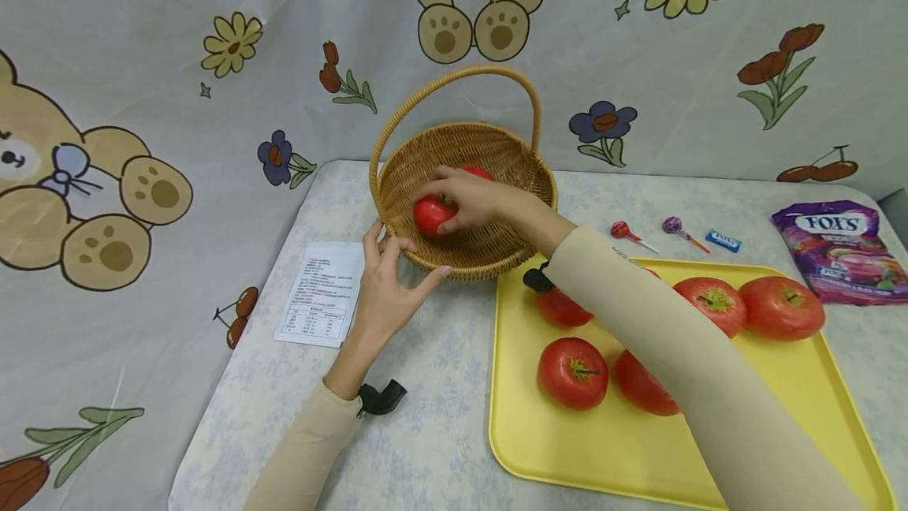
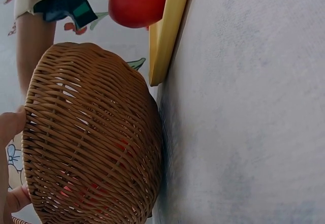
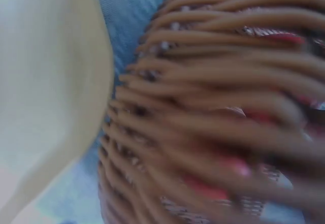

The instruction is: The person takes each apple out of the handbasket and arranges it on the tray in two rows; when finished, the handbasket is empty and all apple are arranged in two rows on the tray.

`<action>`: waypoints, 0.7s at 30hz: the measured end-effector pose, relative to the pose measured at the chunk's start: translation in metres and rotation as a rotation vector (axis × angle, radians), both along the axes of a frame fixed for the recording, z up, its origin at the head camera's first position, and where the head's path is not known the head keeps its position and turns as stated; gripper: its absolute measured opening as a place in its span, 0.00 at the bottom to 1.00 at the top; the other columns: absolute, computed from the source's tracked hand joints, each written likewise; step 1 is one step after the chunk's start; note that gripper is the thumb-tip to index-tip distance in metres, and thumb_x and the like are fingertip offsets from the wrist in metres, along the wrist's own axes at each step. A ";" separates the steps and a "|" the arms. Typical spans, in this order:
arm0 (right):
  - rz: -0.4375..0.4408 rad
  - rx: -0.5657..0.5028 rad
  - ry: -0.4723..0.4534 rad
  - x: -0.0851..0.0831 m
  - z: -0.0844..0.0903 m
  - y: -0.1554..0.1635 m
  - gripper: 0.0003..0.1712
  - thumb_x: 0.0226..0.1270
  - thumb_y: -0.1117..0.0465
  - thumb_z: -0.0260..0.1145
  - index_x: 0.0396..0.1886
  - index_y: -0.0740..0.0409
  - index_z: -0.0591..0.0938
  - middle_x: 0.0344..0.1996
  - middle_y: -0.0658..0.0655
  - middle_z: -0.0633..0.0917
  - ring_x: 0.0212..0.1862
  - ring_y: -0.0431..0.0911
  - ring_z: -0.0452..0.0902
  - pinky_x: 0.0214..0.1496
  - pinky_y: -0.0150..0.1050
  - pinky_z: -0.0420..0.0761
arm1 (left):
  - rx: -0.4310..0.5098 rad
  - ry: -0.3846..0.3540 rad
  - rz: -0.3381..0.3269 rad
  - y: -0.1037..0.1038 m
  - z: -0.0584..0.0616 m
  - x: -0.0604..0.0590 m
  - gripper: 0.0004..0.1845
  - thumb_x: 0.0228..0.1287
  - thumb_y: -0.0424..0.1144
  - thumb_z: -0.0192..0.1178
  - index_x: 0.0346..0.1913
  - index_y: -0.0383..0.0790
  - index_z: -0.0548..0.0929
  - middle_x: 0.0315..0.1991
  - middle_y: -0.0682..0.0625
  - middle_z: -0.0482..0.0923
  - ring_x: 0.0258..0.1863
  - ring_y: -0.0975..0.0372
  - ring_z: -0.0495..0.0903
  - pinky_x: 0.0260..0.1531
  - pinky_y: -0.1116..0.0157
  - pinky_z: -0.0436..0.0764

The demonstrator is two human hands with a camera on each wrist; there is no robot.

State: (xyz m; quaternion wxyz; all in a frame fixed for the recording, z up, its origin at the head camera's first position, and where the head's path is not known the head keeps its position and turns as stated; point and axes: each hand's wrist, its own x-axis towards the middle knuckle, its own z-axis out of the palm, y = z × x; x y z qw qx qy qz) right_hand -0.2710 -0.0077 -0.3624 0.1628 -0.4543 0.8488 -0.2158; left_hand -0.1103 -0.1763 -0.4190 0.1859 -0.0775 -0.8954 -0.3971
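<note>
A pale floral tabletop [image 1: 426, 432] is seen from above. Nearest, at about 4 o'clock, a flat yellow plastic tray [image 1: 567, 456] holds several large red tomatoes [image 1: 572, 372], partly covered by a cream sleeve. At 8 o'clock a white printed paper sheet [image 1: 321, 292] lies flat. Toward the centre, the left hand [image 1: 386, 286] is spread against the near rim of a round woven wicker basket with an arched handle [image 1: 496, 251], thumb and fingers pressed to its outer wall. Inside the basket, the right hand [image 1: 471, 197] is curled around a round red tomato [image 1: 429, 214], with another red tomato [image 1: 477, 172] just behind it. Farther off at 2 o'clock lie two wrapped lollipops [image 1: 624, 233], a small blue sweet packet [image 1: 723, 240] and a purple candy bag [image 1: 840, 251].
</note>
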 end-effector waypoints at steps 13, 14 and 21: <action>-0.019 -0.134 0.070 0.019 0.029 0.059 0.33 0.59 0.60 0.74 0.64 0.44 0.76 0.63 0.58 0.69 0.61 0.53 0.68 0.56 0.47 0.78 | 0.009 -0.004 0.000 0.001 -0.001 0.000 0.27 0.52 0.57 0.73 0.42 0.43 0.71 0.74 0.35 0.47 0.64 0.49 0.70 0.52 0.46 0.77; -0.018 -0.138 0.087 0.021 0.031 0.063 0.33 0.58 0.60 0.74 0.64 0.45 0.76 0.63 0.58 0.69 0.62 0.53 0.68 0.56 0.48 0.78 | 0.010 -0.006 0.000 0.001 -0.001 0.000 0.27 0.52 0.57 0.73 0.42 0.43 0.71 0.75 0.35 0.47 0.64 0.49 0.70 0.52 0.47 0.77; 0.010 -0.149 0.193 0.037 0.049 0.091 0.32 0.57 0.61 0.75 0.63 0.44 0.77 0.65 0.62 0.68 0.65 0.58 0.63 0.59 0.54 0.74 | 0.019 -0.005 0.007 0.002 -0.001 0.002 0.27 0.52 0.55 0.74 0.43 0.42 0.72 0.75 0.35 0.47 0.63 0.49 0.70 0.52 0.46 0.77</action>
